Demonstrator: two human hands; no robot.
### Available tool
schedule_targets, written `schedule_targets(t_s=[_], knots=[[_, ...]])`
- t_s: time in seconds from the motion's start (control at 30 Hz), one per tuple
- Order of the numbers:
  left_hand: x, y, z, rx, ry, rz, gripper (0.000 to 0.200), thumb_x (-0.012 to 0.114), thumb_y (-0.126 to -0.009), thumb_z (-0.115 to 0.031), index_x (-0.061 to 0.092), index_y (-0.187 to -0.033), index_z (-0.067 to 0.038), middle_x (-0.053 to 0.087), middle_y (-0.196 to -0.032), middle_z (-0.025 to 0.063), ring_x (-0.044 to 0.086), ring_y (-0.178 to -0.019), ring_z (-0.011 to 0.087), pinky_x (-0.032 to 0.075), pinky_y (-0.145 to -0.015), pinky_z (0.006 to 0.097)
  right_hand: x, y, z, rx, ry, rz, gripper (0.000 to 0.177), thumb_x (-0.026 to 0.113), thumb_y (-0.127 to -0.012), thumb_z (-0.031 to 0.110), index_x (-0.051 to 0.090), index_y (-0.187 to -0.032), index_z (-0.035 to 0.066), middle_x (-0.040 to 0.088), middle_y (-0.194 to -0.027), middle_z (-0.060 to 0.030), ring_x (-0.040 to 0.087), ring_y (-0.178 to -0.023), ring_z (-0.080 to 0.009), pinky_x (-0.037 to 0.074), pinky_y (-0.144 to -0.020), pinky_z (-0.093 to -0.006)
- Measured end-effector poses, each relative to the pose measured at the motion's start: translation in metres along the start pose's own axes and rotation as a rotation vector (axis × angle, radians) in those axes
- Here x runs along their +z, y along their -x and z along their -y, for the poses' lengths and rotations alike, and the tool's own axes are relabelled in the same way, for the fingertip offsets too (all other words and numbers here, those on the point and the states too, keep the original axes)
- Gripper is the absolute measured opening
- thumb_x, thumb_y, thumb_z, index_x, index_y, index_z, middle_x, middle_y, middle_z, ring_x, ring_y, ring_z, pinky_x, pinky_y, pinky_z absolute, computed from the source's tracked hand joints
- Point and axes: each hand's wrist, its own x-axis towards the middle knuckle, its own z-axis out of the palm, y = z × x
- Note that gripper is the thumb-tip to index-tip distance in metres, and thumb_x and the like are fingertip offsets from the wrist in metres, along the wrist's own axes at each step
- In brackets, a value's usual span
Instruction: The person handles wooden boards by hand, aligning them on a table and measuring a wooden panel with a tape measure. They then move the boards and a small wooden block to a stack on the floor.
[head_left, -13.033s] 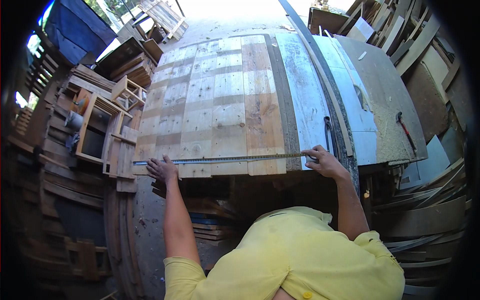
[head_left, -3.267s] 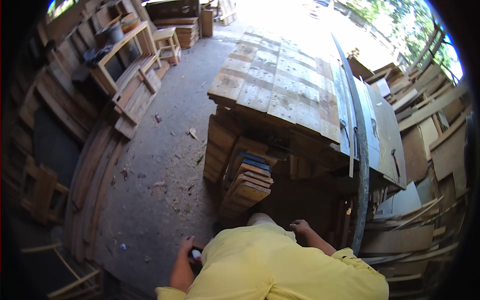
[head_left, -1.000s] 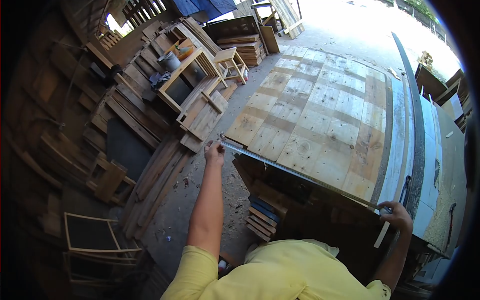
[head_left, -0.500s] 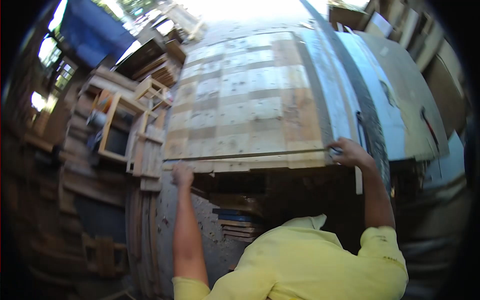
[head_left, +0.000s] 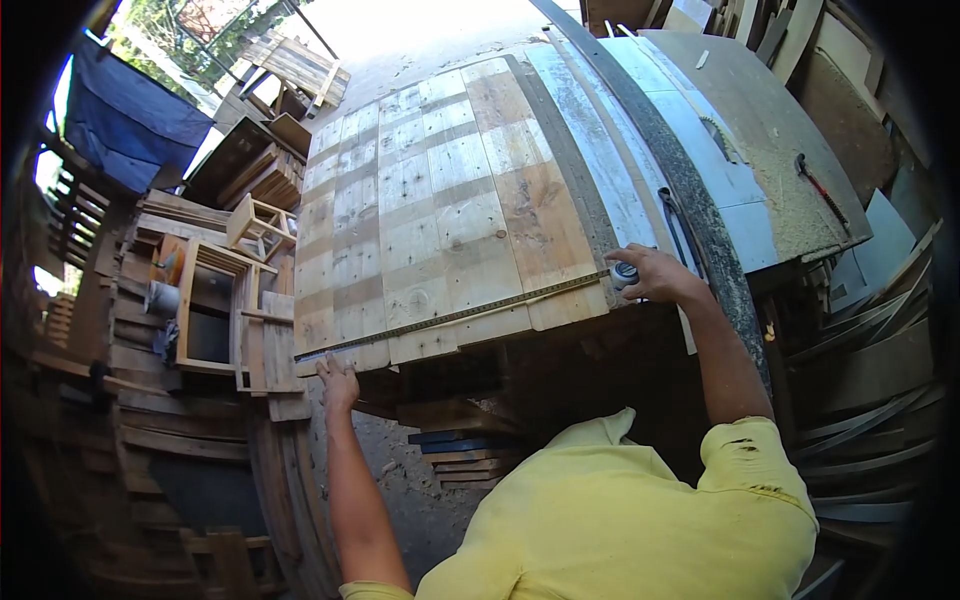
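A tape measure [head_left: 624, 274] with a round, pale case is in my right hand [head_left: 660, 276], at the front right of a wooden plank panel [head_left: 440, 210]. From it, the yellow tape blade [head_left: 460, 314] runs across the panel, close to the front edge, to the left front corner. There my left hand [head_left: 339, 382] has its fingertips closed at the blade's end, against the panel's edge. The blade lies on or just above the boards. The panel is made of pale and brownish planks side by side, with darker bands across them.
Right of the panel lie a long dark bar [head_left: 690, 170], bluish boards [head_left: 720, 200] and a red-handled tool [head_left: 822, 190]. Small wooden frames [head_left: 212, 300] stand at left, by stacked planks. A board stack [head_left: 465, 450] sits beneath the panel. Thin strips [head_left: 870, 420] lean at far right.
The view has shifted, and the panel appears more tilted. The tape blade now lies further in from the panel's front edge, slanting up toward the right. Both hands remain at its ends.
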Motion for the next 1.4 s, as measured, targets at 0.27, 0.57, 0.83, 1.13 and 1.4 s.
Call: schedule_targets(t_s=[0.27, 0.57, 0.83, 1.13, 1.4], knots=[[0.002, -0.004, 0.001, -0.001, -0.009, 0.014, 0.069, 0.034, -0.098, -0.049, 0.008, -0.153, -0.018, 0.003, -0.159, 0.0173, 0.036, -0.132, 0.0502, 0.032, -0.104, 0.0607, 0.000, -0.001, 0.000, -0.027, 0.054, 0.046, 0.071, 0.076, -0.072, 0.018, 0.047, -0.137, 0.022, 0.055, -0.120, -0.0148, 0.055, -0.113, -0.0349, 0.045, -0.097, -0.0402], [0.049, -0.051, 0.050, 0.043, 0.684, -0.490, 0.064, 0.043, -0.097, -0.043, 0.020, -0.149, -0.013, 0.038, -0.142, 0.0207, 0.052, -0.118, 0.0378, 0.042, -0.096, 0.0522, -0.021, 0.020, 0.023, -0.150, -0.077, 0.097, 0.051, 0.073, -0.070, 0.017, 0.062, -0.120, 0.015, 0.055, -0.109, -0.0158, 0.056, -0.106, -0.0344, 0.045, -0.093, -0.0385], [-0.032, -0.032, 0.062, -0.553, 1.853, -0.848, 0.029, 0.053, -0.098, -0.023, 0.050, -0.120, -0.005, 0.065, -0.086, 0.0081, 0.060, -0.062, 0.0178, 0.046, -0.051, 0.0310, 0.018, 0.043, 0.005, -0.193, -0.239, 0.285, 0.050, 0.074, -0.066, 0.019, 0.064, -0.113, 0.008, 0.065, -0.098, -0.0155, 0.062, -0.097, -0.0284, 0.047, -0.088, -0.0350], [-0.099, -0.018, 0.042, -0.289, 1.997, -0.885, 0.015, 0.057, -0.096, -0.022, 0.055, -0.092, -0.008, 0.060, -0.075, 0.0033, 0.050, -0.055, 0.0115, 0.039, -0.046, 0.0272, 0.049, 0.066, 0.024, -0.111, -0.366, 0.271, 0.050, 0.071, -0.067, 0.011, 0.061, -0.115, 0.006, 0.062, -0.085, -0.0061, 0.057, -0.075, -0.0134, 0.049, -0.074, -0.0292], [-0.137, 0.033, -0.064, 0.064, 2.148, -0.641, 0.005, 0.063, -0.093, -0.023, 0.061, -0.091, -0.018, 0.058, -0.075, -0.0043, 0.052, -0.065, 0.0096, 0.040, -0.057, 0.0260, 0.044, 0.062, 0.040, -0.182, -0.404, 0.143, 0.061, 0.069, -0.067, 0.009, 0.052, -0.125, 0.009, 0.059, -0.084, -0.0039, 0.051, -0.070, -0.0094, 0.044, -0.064, -0.0257]])
